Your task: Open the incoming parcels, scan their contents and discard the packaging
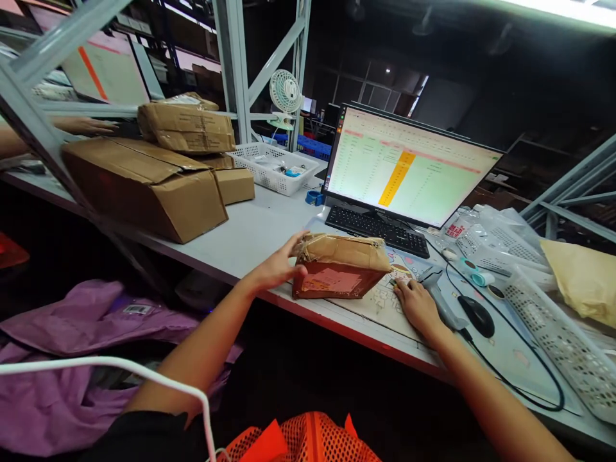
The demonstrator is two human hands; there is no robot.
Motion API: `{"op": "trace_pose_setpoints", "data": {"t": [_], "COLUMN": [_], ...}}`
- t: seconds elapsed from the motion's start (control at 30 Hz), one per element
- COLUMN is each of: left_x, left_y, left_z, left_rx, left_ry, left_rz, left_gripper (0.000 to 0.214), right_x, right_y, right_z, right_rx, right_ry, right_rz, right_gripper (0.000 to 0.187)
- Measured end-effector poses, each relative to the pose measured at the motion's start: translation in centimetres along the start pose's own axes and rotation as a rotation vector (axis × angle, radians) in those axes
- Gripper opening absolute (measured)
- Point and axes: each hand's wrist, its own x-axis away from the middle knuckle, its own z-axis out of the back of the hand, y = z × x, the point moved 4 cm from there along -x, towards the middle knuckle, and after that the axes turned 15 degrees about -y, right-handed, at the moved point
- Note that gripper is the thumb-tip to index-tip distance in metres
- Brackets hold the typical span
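A small taped cardboard parcel (341, 273) with a pink label on its near side sits on the desk mat (385, 308) in front of the keyboard (378, 231). My left hand (279, 264) grips the parcel's left end, thumb at the front and fingers over the top edge. My right hand (418, 303) rests flat on the mat just right of the parcel, fingers spread, touching the grey barcode scanner (440, 296) that lies beside it.
A monitor (409, 168) with a spreadsheet stands behind. Large cardboard boxes (144, 183) are stacked at left near a white basket (275, 168). A black mouse (477, 316), plastic bags and baskets (553, 327) lie right. Another person's hand (84, 125) shows far left. Purple bags (72, 333) lie below.
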Motion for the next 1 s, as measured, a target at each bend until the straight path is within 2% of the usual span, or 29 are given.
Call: {"op": "trace_pose_setpoints", "data": {"t": [0.07,0.1,0.17,0.23,0.27,0.3,0.4,0.47,0.57,0.7,0.87,0.93,1.0], "left_x": [-0.1,-0.3,-1.3,-3.0,-3.9,-4.9,-7.1,-7.8,-8.2,-8.8,-10.6,-11.3,-11.9], "left_y": [3.0,4.8,8.5,11.5,12.4,12.9,12.9,12.5,12.0,11.4,9.8,9.2,8.8], "left_z": [1.1,1.5,1.4,0.4,-0.3,-1.1,-3.0,-3.7,-3.7,-2.3,0.0,0.7,1.2], "left_rx": [-0.043,-0.093,-0.255,-0.473,-0.58,-0.674,-0.84,-0.868,-0.862,-0.783,-0.666,-0.667,-0.68], "left_ry": [0.009,0.019,0.014,-0.046,-0.098,-0.163,-0.29,-0.276,-0.183,-0.072,-0.177,-0.181,-0.148], "left_rz": [-0.064,-0.082,-0.07,0.006,0.059,0.113,0.226,0.26,0.28,0.27,0.3,0.319,0.315], "left_gripper": [0.134,0.127,0.11,0.093,0.086,0.078,0.057,0.051,0.049,0.055,0.057,0.055,0.051], "right_x": [-0.2,-0.1,1.0,3.0,4.0,4.7,5.3,5.1,5.0,5.7,6.1,6.3,6.7], "right_y": [-0.1,-0.3,-1.3,-3.2,-4.5,-6.0,-9.7,-10.8,-11.1,-10.6,-10.0,-9.9,-10.0], "right_z": [0.9,2.0,5.5,9.0,10.2,11.0,11.2,10.4,9.2,8.8,11.0,12.3,13.1], "right_rx": [-0.051,-0.107,-0.288,-0.495,-0.557,-0.582,-0.591,-0.607,-0.633,-0.621,-0.531,-0.469,-0.404], "right_ry": [0.037,0.105,0.37,0.698,0.804,0.851,0.864,0.879,0.896,0.835,0.717,0.691,0.715], "right_rz": [0.025,0.054,0.183,0.393,0.496,0.577,0.65,0.615,0.573,0.574,0.649,0.631,0.607], "right_gripper": [0.041,0.041,0.038,0.032,0.029,0.027,0.029,0.03,0.027,0.025,0.026,0.035,0.032]}}
